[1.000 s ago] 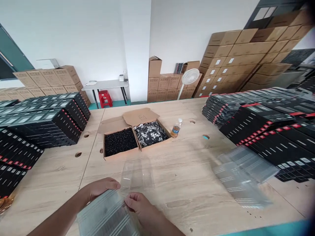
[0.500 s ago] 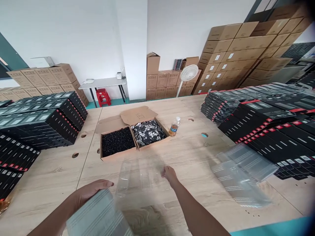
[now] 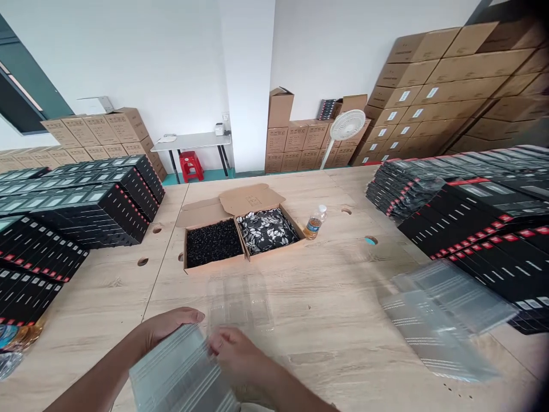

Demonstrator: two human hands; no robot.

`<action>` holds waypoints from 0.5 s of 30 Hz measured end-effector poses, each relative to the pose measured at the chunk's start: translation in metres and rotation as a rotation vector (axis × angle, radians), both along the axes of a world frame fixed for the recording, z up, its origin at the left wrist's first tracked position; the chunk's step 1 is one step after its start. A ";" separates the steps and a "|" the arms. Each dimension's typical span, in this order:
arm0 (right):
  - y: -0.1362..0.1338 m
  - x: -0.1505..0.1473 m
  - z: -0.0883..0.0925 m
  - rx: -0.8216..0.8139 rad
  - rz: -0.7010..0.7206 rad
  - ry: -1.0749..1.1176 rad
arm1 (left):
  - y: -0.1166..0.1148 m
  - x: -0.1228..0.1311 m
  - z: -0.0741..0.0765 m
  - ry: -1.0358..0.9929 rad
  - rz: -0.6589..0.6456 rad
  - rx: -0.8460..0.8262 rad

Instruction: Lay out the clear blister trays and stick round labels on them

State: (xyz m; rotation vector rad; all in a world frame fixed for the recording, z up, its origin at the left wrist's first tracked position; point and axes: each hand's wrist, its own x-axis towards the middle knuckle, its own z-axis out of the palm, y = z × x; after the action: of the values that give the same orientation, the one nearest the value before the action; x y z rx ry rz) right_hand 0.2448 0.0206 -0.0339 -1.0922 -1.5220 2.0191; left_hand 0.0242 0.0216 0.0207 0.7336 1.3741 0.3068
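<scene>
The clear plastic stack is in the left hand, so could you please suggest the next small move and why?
Perhaps the right hand should try peeling one layer off the clear plastic stack: its fingers, though blurred, are at the stack's edge, and the left hand holds the stack.

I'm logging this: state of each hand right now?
Left hand: holding a stack of clear plastic sheets.
Right hand: fingers curled at the stack's edge; whether it grips a sheet cannot be told.

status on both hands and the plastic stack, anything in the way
Left hand holding plastic stack. Right hand at its edge, blurred, grip unclear. Transparent plastic lying just ahead on table.
</scene>
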 end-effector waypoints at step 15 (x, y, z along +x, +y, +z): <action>0.030 0.067 -0.033 -0.186 -0.682 0.200 | 0.003 0.007 0.002 -0.025 0.060 -0.011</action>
State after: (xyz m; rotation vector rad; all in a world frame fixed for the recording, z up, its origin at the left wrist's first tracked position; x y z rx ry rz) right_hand 0.3119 0.0509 -0.0670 -1.2213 -0.7272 1.7274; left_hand 0.0310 0.0241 0.0232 0.6778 1.3754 0.3544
